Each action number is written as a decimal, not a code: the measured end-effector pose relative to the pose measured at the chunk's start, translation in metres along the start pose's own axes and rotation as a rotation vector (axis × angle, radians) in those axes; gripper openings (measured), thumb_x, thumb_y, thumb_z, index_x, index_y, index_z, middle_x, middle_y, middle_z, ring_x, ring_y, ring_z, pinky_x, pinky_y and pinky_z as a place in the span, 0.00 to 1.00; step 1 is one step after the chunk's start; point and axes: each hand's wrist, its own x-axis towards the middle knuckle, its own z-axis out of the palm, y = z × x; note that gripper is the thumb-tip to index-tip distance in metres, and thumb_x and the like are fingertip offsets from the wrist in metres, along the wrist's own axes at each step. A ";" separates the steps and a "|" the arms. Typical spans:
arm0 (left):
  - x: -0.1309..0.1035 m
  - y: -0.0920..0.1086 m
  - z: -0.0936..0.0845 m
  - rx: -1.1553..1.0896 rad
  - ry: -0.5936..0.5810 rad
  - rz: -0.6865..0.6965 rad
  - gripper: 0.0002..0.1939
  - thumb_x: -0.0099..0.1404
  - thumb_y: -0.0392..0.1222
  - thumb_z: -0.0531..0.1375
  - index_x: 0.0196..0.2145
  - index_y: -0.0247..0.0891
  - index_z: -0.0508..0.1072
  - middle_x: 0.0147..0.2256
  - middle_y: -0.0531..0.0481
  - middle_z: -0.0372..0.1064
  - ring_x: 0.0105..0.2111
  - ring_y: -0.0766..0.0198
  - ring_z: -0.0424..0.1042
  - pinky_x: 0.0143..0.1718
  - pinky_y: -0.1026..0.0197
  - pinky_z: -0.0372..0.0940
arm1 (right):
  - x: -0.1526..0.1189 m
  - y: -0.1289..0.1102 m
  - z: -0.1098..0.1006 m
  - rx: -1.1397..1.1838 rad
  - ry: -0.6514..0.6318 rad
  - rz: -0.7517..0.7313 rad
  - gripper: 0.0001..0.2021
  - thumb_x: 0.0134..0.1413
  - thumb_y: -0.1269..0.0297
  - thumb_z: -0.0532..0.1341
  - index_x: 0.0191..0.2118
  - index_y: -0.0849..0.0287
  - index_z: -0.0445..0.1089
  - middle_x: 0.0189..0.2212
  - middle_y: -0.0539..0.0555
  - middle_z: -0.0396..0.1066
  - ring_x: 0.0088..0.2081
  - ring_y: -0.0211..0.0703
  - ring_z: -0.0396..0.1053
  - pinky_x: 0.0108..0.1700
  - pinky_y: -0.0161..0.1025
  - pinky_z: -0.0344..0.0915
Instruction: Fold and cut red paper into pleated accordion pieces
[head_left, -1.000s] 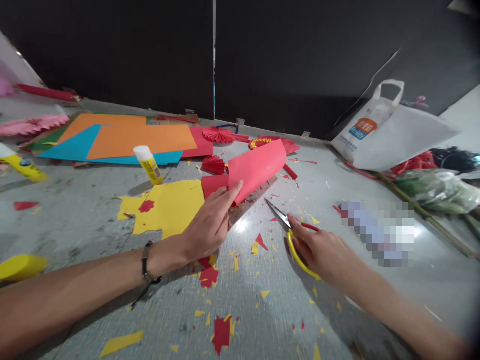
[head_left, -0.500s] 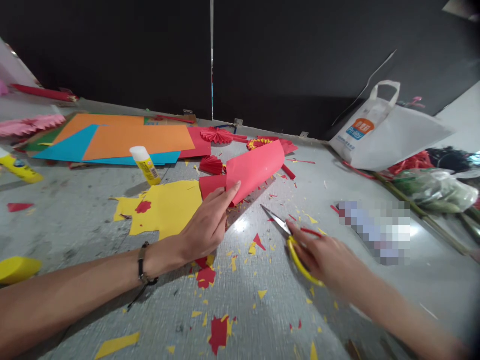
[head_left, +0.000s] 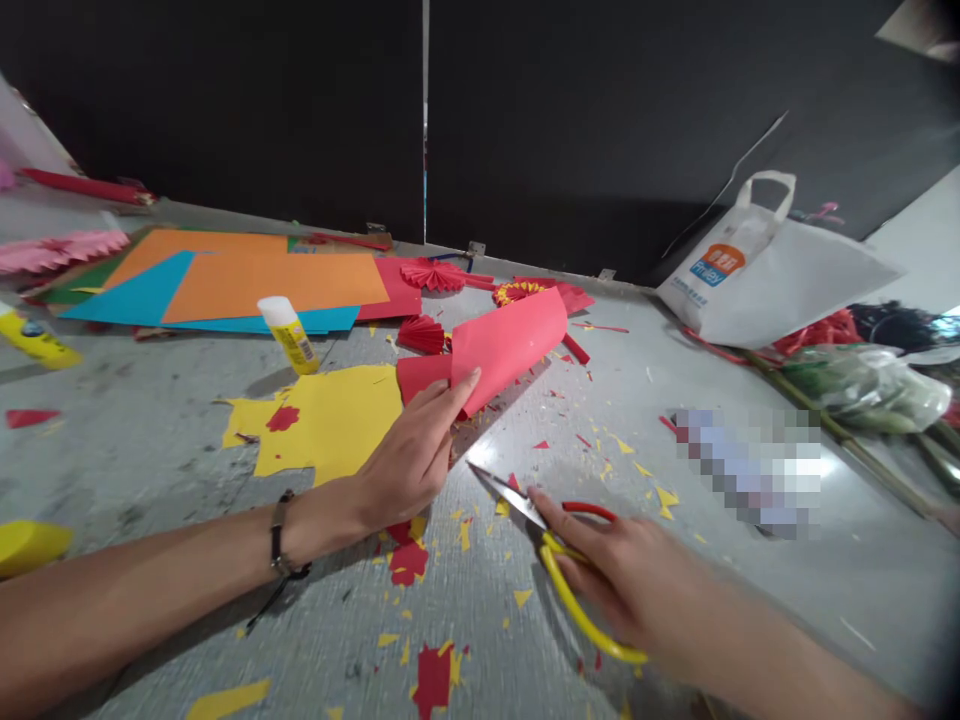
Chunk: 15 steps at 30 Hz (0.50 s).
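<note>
My left hand point(head_left: 409, 450) rests on a curled red paper sheet point(head_left: 510, 345), its index finger stretched along the paper's lower left edge and the other fingers close together. To the right, my right hand point(head_left: 607, 560) is closed round the yellow and red handles of the scissors point(head_left: 506, 492). The scissor blades look closed and point up and left, close beside my left hand but apart from the red paper. A yellow paper sheet point(head_left: 337, 420) lies flat left of my left hand, with a small red cutout point(head_left: 283, 418) on it.
Orange sheets point(head_left: 277, 285) and blue paper lie at the back left. A glue stick point(head_left: 289, 335) stands before them. Red paper fans point(head_left: 433, 275) lie near the dark wall. A white bag point(head_left: 772, 270) and wrapped stems are at the right. Red and yellow scraps litter the grey surface.
My right hand has moved left and nearer to me with the scissors, whose tips are now closer to my left hand. My left hand and the red paper have barely moved.
</note>
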 end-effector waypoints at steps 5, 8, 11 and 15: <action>0.000 0.001 -0.001 -0.004 -0.005 -0.002 0.40 0.72 0.25 0.47 0.77 0.43 0.41 0.70 0.40 0.60 0.67 0.51 0.65 0.72 0.41 0.60 | 0.002 0.024 -0.006 -0.101 0.109 0.259 0.29 0.73 0.59 0.44 0.70 0.70 0.63 0.31 0.64 0.79 0.23 0.48 0.73 0.24 0.40 0.57; 0.000 0.003 -0.002 -0.002 -0.015 0.007 0.39 0.73 0.25 0.47 0.77 0.43 0.41 0.70 0.39 0.60 0.68 0.51 0.65 0.71 0.41 0.61 | -0.008 0.018 -0.004 -0.090 0.095 0.233 0.29 0.72 0.60 0.45 0.70 0.69 0.63 0.28 0.60 0.78 0.22 0.47 0.72 0.24 0.40 0.58; 0.002 0.006 -0.004 -0.022 -0.033 0.023 0.39 0.74 0.26 0.48 0.77 0.44 0.40 0.69 0.40 0.62 0.66 0.50 0.66 0.70 0.40 0.61 | -0.023 -0.005 0.006 0.015 0.023 0.044 0.29 0.72 0.61 0.48 0.74 0.60 0.57 0.33 0.59 0.80 0.27 0.46 0.76 0.28 0.40 0.65; 0.003 0.007 -0.005 -0.118 -0.104 0.144 0.42 0.73 0.26 0.48 0.77 0.46 0.37 0.70 0.40 0.60 0.66 0.51 0.67 0.65 0.44 0.68 | -0.023 0.013 0.004 -0.123 0.121 0.234 0.26 0.74 0.59 0.47 0.70 0.59 0.65 0.35 0.61 0.81 0.24 0.47 0.75 0.26 0.40 0.63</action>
